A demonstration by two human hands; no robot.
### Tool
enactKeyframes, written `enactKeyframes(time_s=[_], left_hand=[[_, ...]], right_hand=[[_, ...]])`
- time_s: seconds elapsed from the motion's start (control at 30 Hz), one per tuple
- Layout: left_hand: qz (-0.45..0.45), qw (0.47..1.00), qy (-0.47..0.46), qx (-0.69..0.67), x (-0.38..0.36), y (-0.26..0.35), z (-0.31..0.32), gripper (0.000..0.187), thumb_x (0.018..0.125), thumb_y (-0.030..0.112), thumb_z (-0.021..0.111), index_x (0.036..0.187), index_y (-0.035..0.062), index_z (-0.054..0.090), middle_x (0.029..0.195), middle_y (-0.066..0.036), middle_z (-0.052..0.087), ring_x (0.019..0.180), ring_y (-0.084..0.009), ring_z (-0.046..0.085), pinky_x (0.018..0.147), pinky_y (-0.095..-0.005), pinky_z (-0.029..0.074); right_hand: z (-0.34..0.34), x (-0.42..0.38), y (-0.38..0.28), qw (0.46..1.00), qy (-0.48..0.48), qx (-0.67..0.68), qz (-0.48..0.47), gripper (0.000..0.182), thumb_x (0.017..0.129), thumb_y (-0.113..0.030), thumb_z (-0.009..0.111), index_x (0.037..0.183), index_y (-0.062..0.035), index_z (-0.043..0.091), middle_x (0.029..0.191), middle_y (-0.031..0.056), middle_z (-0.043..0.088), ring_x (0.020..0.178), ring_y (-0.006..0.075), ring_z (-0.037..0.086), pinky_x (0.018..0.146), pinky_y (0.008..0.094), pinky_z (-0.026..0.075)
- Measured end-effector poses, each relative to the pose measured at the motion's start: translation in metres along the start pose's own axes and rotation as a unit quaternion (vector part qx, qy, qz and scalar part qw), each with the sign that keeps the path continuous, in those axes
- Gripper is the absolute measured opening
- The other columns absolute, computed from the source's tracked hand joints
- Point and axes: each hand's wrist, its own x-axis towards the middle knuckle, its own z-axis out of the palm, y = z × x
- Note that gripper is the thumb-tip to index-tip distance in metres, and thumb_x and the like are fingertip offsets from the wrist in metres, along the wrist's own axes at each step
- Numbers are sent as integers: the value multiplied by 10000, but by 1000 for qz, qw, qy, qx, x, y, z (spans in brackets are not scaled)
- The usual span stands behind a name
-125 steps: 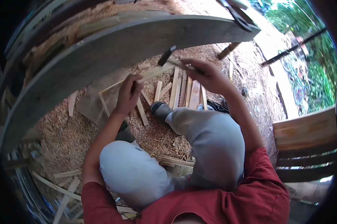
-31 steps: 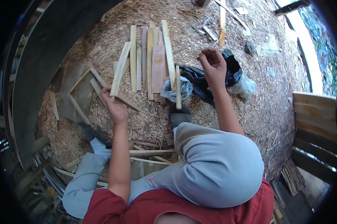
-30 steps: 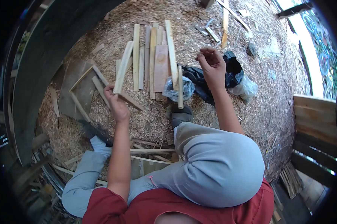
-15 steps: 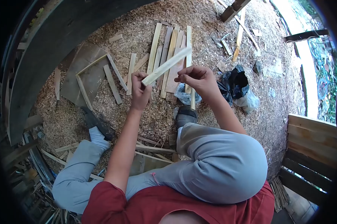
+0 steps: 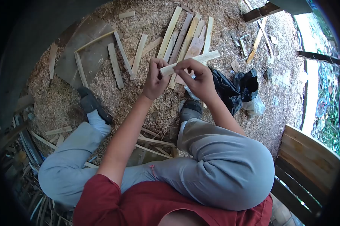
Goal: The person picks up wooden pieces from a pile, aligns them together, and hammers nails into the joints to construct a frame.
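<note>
A pale wooden strip (image 5: 210, 57) is held up in front of me, slanting up to the right. My left hand (image 5: 156, 80) is closed around its near end, thumb and fingers on either side. The curled fingers of my right hand (image 5: 197, 78) are on the strip just right of that end, covering part of it. Whether they also pinch something small cannot be made out. Below and beyond the hands, several wooden slats (image 5: 185, 37) lie side by side on the ground, partly hidden by the strip and my right hand.
Wood shavings cover the ground. A three-sided frame of thin slats (image 5: 95, 40) lies on a grey sheet (image 5: 66, 60) at left. A black plastic bag (image 5: 230, 92) and a clear bag (image 5: 255, 106) are at right. Wooden boards (image 5: 309, 150) stand at lower right.
My right hand has moved in from beside the strip, and its fingers now touch it near the left hand. The strip lies flatter, and the view has shifted.
</note>
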Motion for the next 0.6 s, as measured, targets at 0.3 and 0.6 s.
enactKeyframes(time_s=[0.3, 0.6], left_hand=[[-1, 999, -7, -35, -10, 5, 1, 316, 1042, 62, 582, 1293, 42, 389, 1173, -72, 495, 967, -104, 479, 865, -283, 450], [36, 999, 10, -5, -13, 2, 2, 322, 978, 92, 438, 1286, 28, 368, 1186, -102, 472, 989, -137, 451, 917, -348, 442]], right_hand=[[22, 12, 16, 997, 43, -24, -55, 114, 880, -33, 817, 990, -54, 793, 904, 74, 779, 872, 235, 751, 820, 355, 550], [24, 15, 17, 993, 21, -74, -90, 121, 855, -43, 841, 964, -80, 805, 877, 44, 775, 818, 210, 721, 810, 347, 507]])
